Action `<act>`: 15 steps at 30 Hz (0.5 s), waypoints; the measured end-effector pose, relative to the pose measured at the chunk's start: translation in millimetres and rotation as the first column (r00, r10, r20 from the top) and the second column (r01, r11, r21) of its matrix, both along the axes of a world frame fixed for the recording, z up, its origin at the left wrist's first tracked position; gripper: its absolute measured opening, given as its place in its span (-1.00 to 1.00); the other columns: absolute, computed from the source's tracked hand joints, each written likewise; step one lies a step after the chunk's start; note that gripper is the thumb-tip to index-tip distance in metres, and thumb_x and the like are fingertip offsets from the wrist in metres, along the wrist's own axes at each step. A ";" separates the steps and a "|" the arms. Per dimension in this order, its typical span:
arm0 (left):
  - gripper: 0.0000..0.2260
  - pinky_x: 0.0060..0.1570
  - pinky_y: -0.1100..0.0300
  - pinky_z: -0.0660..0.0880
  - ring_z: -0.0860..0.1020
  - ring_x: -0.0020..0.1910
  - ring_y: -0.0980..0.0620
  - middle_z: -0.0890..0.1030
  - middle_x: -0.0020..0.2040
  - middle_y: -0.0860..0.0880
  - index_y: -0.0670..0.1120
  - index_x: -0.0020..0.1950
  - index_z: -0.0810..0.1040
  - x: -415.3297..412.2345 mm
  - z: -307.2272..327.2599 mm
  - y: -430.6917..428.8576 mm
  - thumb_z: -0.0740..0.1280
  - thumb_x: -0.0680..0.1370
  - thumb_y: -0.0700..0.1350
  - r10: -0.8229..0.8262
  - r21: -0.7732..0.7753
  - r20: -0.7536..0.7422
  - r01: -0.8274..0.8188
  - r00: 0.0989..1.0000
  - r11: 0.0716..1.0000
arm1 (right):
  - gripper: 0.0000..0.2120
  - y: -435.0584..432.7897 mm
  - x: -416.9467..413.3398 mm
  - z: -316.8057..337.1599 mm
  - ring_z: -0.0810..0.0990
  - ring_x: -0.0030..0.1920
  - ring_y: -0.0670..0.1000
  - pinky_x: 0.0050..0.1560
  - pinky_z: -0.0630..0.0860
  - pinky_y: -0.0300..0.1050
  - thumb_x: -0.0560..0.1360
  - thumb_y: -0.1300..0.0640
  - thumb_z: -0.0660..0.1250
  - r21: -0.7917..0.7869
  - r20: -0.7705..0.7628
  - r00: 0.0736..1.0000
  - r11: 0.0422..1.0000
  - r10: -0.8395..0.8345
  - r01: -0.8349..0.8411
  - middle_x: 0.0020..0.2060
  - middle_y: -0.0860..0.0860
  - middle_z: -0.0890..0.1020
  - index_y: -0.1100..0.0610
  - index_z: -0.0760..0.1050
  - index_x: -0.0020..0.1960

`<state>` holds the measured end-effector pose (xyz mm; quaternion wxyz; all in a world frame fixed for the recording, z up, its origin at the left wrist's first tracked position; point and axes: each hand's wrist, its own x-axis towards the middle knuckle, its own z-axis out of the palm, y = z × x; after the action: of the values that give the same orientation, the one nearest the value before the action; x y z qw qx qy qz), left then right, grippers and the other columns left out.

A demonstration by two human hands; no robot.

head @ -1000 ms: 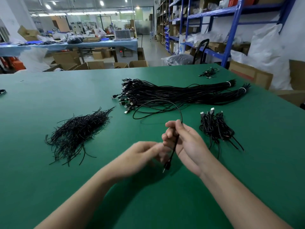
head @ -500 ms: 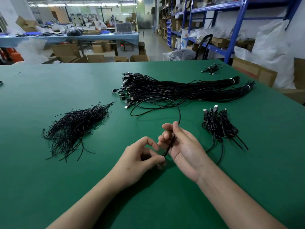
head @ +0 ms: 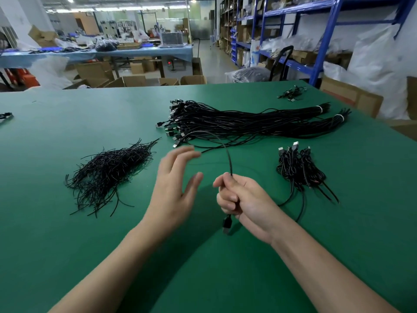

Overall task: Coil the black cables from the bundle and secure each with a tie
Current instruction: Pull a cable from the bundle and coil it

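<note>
Black cable (head: 229,159) was gripped in the right hand (head: 239,199), not yet coiled, trailing back to the bundle (head: 237,123) on the bench (head: 67,245); the left hand (head: 173,184) hovered open beside it. A few coiled cables (head: 297,168) lay seemingly finished; most of the bundle looked undone

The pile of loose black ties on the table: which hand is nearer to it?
Left. The left hand, open, hovers just to the right of the pile of ties; the right hand is farther right, gripping a cable.
</note>
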<state>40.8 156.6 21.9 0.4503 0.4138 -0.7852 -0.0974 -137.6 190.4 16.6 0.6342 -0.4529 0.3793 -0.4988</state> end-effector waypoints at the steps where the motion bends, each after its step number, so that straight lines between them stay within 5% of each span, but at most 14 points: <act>1: -0.61 0.43 -0.01 0.33 0.37 0.43 -0.07 0.44 0.45 -0.07 -0.12 0.44 0.47 -1.3 6.8 -5.8 0.36 0.62 -0.15 0.056 -0.111 0.130 -0.041 0.990 0.993 | -0.71 1.5 1.1 -0.3 0.30 -0.42 -0.09 -0.34 0.31 -0.27 0.71 0.00 0.13 -0.005 -0.026 0.998 0.998 0.055 -0.055 -0.44 -0.09 0.28 0.16 0.50 -0.01; 4: -0.59 0.49 -0.06 0.23 0.37 0.47 -0.13 0.46 0.47 -0.05 0.00 0.49 0.47 -9.5 21.6 -22.5 0.35 0.63 -0.10 0.078 -0.221 0.409 0.016 0.909 0.975 | -0.71 6.1 2.6 1.6 0.26 -0.43 -0.08 -0.32 0.28 -0.24 0.70 -0.01 0.16 -0.015 0.048 0.970 0.971 0.239 -0.238 -0.46 -0.10 0.25 0.11 0.54 -0.05; 7: -0.78 0.23 -0.04 0.43 0.60 0.11 -0.12 0.66 0.05 -0.03 -0.02 0.27 0.65 -19.0 20.7 -23.1 0.30 0.66 -0.11 -0.065 -0.079 0.371 0.101 0.926 0.992 | -0.71 6.5 -3.5 8.7 0.25 -0.47 -0.12 -0.39 0.26 -0.27 0.68 0.00 0.16 -0.081 0.247 0.922 0.955 0.297 -0.285 -0.48 -0.13 0.27 0.10 0.57 -0.06; 10: -0.78 -0.16 0.04 0.48 0.58 -0.16 -0.16 0.58 -0.17 -0.04 -0.09 0.14 0.66 -27.1 5.7 -11.7 0.24 0.66 -0.07 -0.104 -0.043 0.316 0.124 0.943 0.991 | -0.67 1.1 -12.5 20.1 0.24 -0.50 -0.17 -0.46 0.20 -0.30 0.67 0.02 0.12 -0.125 0.464 0.865 0.981 0.188 -0.146 -0.52 -0.15 0.28 0.13 0.58 -0.07; 12: -0.80 -0.21 0.02 0.51 0.57 -0.18 -0.14 0.60 -0.14 -0.02 -0.07 0.17 0.63 -32.7 -4.6 -4.0 0.25 0.67 -0.06 -0.136 0.007 0.291 0.140 0.947 0.990 | -0.67 -3.3 -17.5 29.0 0.24 -0.51 -0.18 -0.49 0.17 -0.30 0.66 0.02 0.11 -0.124 0.553 0.827 0.992 0.100 -0.037 -0.52 -0.14 0.28 0.14 0.58 -0.06; 15: -0.82 -0.23 -0.02 0.50 0.54 -0.20 -0.18 0.58 -0.16 0.02 -0.06 0.14 0.58 -40.3 -10.7 5.2 0.21 0.69 -0.04 -0.205 0.051 0.259 0.198 0.944 0.979 | -0.69 -11.1 -20.1 45.4 0.23 -0.49 -0.16 -0.48 0.19 -0.31 0.67 0.02 0.12 -0.157 0.494 0.870 0.984 0.006 0.082 -0.49 -0.13 0.29 0.15 0.57 0.01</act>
<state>0.5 161.8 11.2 0.3247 0.3460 -0.8749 -0.0964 -157.7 179.3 62.0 0.6580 -0.3568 0.1695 -0.6411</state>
